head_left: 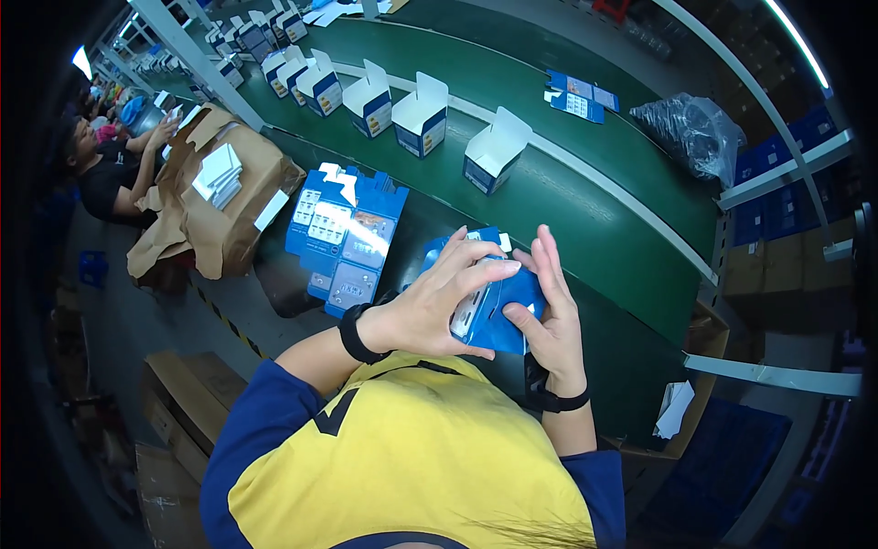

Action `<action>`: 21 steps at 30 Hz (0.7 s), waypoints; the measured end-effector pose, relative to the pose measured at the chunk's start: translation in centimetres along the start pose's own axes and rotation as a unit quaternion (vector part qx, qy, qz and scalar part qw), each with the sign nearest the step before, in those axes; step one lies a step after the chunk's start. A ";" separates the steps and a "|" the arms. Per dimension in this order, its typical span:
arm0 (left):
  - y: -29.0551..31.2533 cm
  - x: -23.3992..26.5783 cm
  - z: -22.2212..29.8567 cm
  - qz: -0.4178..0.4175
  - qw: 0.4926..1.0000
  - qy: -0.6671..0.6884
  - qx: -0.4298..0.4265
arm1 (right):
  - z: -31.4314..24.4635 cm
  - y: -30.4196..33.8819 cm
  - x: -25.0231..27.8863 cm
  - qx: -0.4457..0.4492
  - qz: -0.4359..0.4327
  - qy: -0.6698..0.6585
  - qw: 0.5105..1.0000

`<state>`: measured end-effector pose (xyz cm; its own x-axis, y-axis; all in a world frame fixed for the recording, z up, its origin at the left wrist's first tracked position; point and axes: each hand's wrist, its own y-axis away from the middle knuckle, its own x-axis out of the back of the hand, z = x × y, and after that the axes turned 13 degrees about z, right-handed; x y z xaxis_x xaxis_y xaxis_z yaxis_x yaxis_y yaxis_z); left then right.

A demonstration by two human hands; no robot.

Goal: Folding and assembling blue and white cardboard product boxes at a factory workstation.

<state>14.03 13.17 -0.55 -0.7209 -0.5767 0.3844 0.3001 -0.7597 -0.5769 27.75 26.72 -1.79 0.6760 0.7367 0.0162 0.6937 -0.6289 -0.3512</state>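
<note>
Close in front of me, between my two hands, is a blue cardboard carton [514, 311] with white printed patches, partly folded and tilted. My left hand [439, 297] is closed on its left side, fingers across the top and thumb below. On the right side my right hand [556, 320] holds the carton, its thumb on the blue face and its fingers fairly straight along the edge. More blue card shows behind the left fingers. Just left of my hands lies a stack of flat blue carton blanks [352, 233] with white flaps.
A green conveyor belt [585, 238] carries a row of open blue-and-white boxes [421, 119]. Beyond them are a flat blank [581, 96] and a clear plastic bag [690, 133]. At left, a brown paper-wrapped bundle [261, 174] bears white cards [218, 174]; a person [114, 174] sits behind it.
</note>
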 end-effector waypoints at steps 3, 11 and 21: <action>0.2 -0.1 -0.1 -0.032 0.997 -0.063 -0.022 | 0.2 -0.2 -0.1 -0.024 -0.026 0.084 0.996; -0.3 0.8 -0.6 -0.084 0.994 0.032 0.054 | 0.1 -0.3 0.9 -0.114 -0.072 0.024 0.991; 0.4 -2.3 -0.7 0.002 0.994 0.061 0.088 | 1.2 -0.9 -0.2 -0.125 0.145 -0.056 0.980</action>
<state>15.38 14.42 -2.20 -0.7865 -0.5469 0.2868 0.3993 -0.8047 -0.4394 26.70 27.50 -2.59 0.8320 0.5315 -0.1588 0.5249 -0.8470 -0.0842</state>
